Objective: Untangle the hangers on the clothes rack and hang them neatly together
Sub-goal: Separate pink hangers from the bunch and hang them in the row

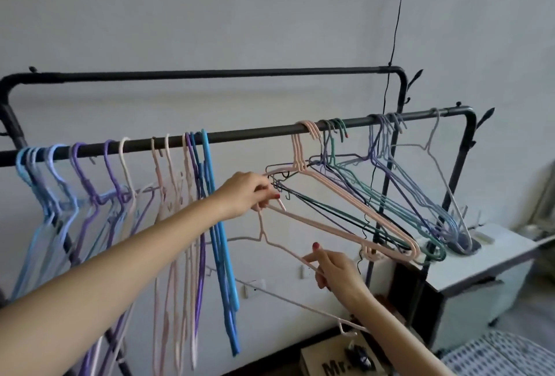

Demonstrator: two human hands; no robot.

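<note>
Pale wall behind black clothes rack (255, 134). Left hand (249, 192) pinches hook of loose pink hanger (280, 245), clear of rail; right hand (333, 267) grips its shoulder wire, likely steadying it free of tangled hangers (375, 195) near rail's right end. Sorted hangers (120, 195) hang toward left end.

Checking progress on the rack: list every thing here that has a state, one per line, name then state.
Loose pink hanger: off the rail, held by both hands.
Left hand: pinches the loose hanger's hook.
Right hand: grips its shoulder wire.
Pink hangers: hooked on the rail, tilted, tangled with dark and green ones.
Green hangers: on the rail, tilted, tangled.
Blue hangers: hanging straight, grouped.
Front rail: loaded with hangers.
</note>
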